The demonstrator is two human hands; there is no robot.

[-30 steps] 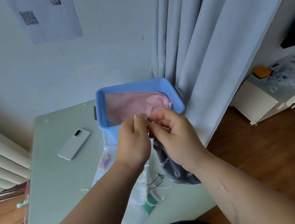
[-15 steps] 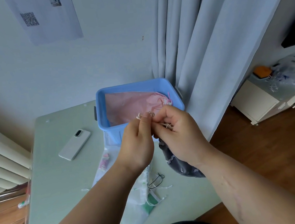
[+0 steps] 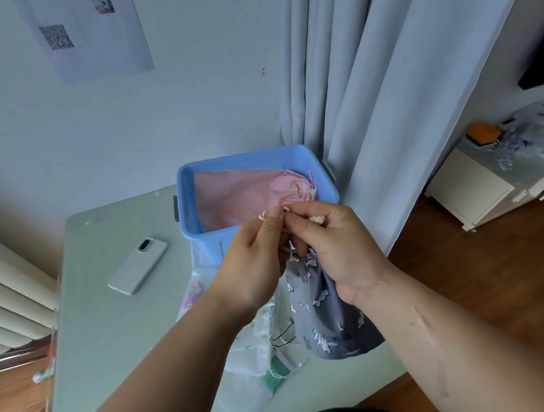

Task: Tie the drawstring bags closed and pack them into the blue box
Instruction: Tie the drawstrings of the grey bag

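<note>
Presently: left hand (image 3: 254,269) and right hand (image 3: 340,249), raised together, fingers (image 3: 274,219) of both pressed shut on the pale drawstring ends (image 3: 318,220) of the grey bag (image 3: 327,318); cord tips show just above the left fingertips and beside the right knuckles

Item: grey bag, printed with small white figures, hangs directly below the fingers, its gathered mouth hidden between the two palms; judged held aloft so its own weight keeps the cord taut while the knot is made. Whether the knot is finished cannot be told

Item: blue box (image 3: 251,159), just beyond the fingertips, top open; pink bag (image 3: 245,195) lies inside, its cinched mouth toward the right-hand wall. Room appears left above the pink bag; near rim sits close under the knuckles, so the grey bag would probably need a lift over it

Item: white printed bags (image 3: 256,346), below the wrists on the surface (image 3: 108,326), cords loose, apparently not yet tied

Item: phone (image 3: 138,265), well left of the left hand, clear of the work

Item: curtain (image 3: 386,91), right of the box, touching or nearly touching its far corner; surface edge runs under the right forearm
</note>
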